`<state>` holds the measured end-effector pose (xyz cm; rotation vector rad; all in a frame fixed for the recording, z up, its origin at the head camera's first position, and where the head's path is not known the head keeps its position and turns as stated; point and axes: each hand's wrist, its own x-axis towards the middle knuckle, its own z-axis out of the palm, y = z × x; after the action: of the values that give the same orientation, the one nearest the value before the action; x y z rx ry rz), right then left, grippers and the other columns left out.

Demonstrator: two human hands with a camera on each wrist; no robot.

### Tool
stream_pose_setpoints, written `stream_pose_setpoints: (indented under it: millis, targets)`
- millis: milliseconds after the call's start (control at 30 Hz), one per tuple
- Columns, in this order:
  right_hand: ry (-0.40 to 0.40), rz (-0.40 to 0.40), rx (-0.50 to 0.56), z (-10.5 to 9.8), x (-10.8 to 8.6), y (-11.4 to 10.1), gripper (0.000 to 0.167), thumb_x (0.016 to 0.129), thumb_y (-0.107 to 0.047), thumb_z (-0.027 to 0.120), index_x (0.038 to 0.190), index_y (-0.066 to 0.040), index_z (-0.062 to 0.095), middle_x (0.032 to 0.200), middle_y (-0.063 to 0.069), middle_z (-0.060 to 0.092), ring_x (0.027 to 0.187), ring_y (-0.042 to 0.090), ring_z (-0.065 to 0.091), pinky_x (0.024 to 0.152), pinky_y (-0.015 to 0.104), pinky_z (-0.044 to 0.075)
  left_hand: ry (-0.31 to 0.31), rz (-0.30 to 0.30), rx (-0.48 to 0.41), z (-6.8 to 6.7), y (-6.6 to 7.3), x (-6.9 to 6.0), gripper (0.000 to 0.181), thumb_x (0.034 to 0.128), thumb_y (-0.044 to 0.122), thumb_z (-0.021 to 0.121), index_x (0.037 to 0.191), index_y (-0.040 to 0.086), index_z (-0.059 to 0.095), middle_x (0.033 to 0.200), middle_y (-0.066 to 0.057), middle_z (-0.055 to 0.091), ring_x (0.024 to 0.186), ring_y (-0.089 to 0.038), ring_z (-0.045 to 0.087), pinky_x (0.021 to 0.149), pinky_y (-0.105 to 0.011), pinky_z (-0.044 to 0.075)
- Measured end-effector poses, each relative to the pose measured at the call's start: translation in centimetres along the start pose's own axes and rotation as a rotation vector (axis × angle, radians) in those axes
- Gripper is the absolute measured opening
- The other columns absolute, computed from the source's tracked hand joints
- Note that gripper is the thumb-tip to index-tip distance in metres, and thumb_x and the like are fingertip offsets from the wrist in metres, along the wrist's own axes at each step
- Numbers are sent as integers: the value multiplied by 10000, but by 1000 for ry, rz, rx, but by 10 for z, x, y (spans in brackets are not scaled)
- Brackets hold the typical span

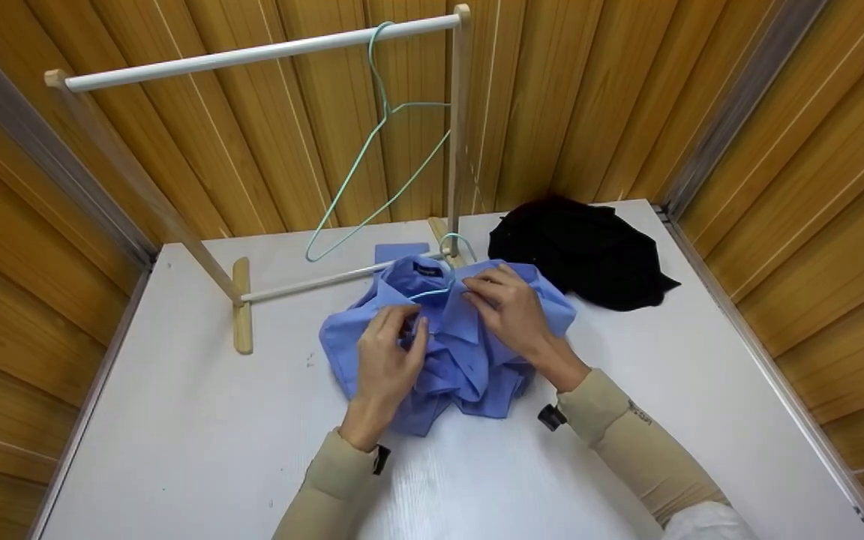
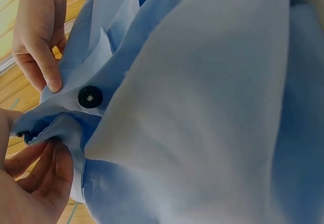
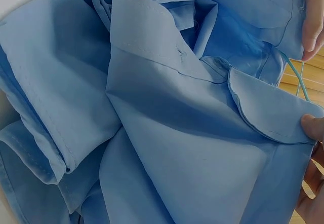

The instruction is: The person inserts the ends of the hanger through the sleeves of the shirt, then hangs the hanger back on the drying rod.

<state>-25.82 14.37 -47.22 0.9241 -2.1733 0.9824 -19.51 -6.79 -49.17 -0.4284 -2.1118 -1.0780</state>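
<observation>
Pinching the shirt [image 1: 342,341], your left fingers [image 1: 387,322] and right fingers [image 1: 499,292] could dislodge its hanger [image 1: 432,292] by pulling unevenly.

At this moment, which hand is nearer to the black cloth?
Right. The right hand holds the blue shirt in front and to the left of the black cloth; the left hand holds it farther left.
</observation>
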Motion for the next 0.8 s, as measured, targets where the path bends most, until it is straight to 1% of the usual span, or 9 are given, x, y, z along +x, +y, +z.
stream_pose_setpoints:
  millis: [100,167,267,333,433,533,600,667,800]
  targets:
    - [-1,-1,-2,-1,0,0,127,911,-46,782,1035,-34,809,963,58,729,855,217,621,695,341,525,4,-9,10,0,-2,-1,77,952,102,713,984,33,726,882,-31,663,755,-159,625,671,-319,529]
    - [0,-1,1,-1,0,0,128,911,-45,781,1036,-34,809,962,58,729,851,216,620,691,339,522,12,-13,9,-1,-4,-2,52,951,64,691,969,28,725,879,-21,658,757,-144,623,672,-314,531]
    - [6,-3,7,-1,0,1,133,903,-38,788,1035,-32,808,960,60,728,859,220,623,698,341,522,32,-12,9,-3,-8,-3,86,907,-31,663,955,18,715,889,-34,647,778,-154,626,689,-320,534]
    - [9,-2,14,-2,0,1,136,899,-32,790,1034,-29,807,961,61,726,864,222,625,699,341,521,55,-16,22,-5,-10,-2,137,867,-70,656,968,11,701,920,-56,643,835,-198,625,752,-355,524]
    - [12,1,22,-3,0,1,139,901,-32,788,1038,-28,805,967,61,725,877,222,628,708,337,521,94,-49,79,-9,-15,-1,229,830,-61,668,1050,2,666,1005,-105,619,944,-287,585,864,-437,460]
    - [15,0,27,-4,-1,1,140,901,-31,787,1041,-27,804,969,62,725,879,223,629,712,332,518,120,-116,148,-15,-21,1,367,833,-6,700,1191,-22,620,1137,-171,588,1054,-360,537,934,-509,402]
    - [22,-6,28,-4,-2,2,148,891,-18,793,1038,-18,803,963,61,726,865,222,628,696,327,515,116,-160,187,-19,-25,1,446,850,37,712,1269,-47,585,1217,-218,555,1120,-394,510,968,-539,380]
    - [24,-7,29,-4,-2,2,152,886,-12,795,1038,-17,803,958,61,726,855,223,626,689,326,512,103,-188,205,-24,-28,1,476,863,54,711,1302,-67,575,1269,-254,532,1168,-421,493,987,-568,365]
    - [20,-7,31,-5,-2,2,149,892,-21,792,1041,-21,804,959,61,727,850,219,624,693,317,507,55,-203,219,-31,-35,1,395,869,32,691,1240,-87,627,1269,-269,547,1184,-444,505,1009,-596,347]
